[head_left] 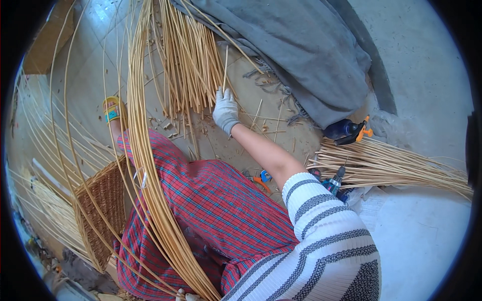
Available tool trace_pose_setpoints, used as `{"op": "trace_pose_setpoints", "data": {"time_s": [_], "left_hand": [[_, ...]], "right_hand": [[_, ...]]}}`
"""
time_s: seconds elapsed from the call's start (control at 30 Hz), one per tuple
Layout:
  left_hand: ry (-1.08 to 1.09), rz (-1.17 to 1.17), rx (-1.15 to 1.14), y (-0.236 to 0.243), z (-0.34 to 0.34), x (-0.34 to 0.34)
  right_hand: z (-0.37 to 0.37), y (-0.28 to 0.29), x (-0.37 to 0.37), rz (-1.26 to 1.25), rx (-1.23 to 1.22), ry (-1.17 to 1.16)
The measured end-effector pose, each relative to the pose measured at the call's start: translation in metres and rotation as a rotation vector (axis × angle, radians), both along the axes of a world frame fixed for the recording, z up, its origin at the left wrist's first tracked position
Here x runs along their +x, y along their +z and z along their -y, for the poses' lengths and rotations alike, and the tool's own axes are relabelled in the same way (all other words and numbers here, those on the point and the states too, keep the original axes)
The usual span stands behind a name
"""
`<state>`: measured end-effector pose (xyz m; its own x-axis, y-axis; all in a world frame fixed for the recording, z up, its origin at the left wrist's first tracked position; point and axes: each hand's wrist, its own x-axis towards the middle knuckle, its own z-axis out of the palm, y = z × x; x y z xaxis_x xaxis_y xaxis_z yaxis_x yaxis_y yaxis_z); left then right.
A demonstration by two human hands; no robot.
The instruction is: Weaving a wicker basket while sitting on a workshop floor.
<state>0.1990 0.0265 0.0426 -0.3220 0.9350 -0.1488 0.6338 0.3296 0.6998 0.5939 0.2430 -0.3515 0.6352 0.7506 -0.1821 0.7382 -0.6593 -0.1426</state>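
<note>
My right hand (pixel 226 111), in a pale work glove, is closed on a thin tan willow rod (pixel 225 67) that points up and away from it. Just left of it lies a thick sheaf of rods (pixel 188 60), their cut ends toward me. Across my lap, over a red checked cloth (pixel 236 200), runs a long bundle of rods (pixel 145 145) with a white tie around it. At the lower edge only the gloved fingertips of my left hand (pixel 187 296) show, curled against this bundle's near end; the rest of that hand is out of view.
A woven basket (pixel 103 210) stands at the left among loose, fanned rods. A grey cloth (pixel 296 50) covers something at the far right. Nearer lie a dark spray bottle (pixel 341 129), more rods (pixel 396 163) and a power drill (pixel 335 181). Offcuts litter the tiled floor.
</note>
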Motion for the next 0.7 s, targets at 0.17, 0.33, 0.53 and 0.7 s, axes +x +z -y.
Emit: {"op": "trace_pose_setpoints", "data": {"time_s": [0.17,0.33,0.53,0.7], "left_hand": [[-0.003,-0.051,0.131,-0.012,0.007,-0.007],[0.053,-0.009,0.044,-0.009,0.009,-0.009],[0.020,-0.046,-0.035,-0.004,0.011,-0.012],[0.076,0.034,-0.011,-0.008,0.016,-0.016]], "right_hand": [[-0.002,0.018,0.004,-0.258,-0.004,-0.040],[0.002,0.016,0.007,-0.259,0.051,-0.065],[0.011,0.015,0.013,-0.266,0.185,-0.085],[0.010,0.041,0.030,-0.345,0.235,-0.132]]}}
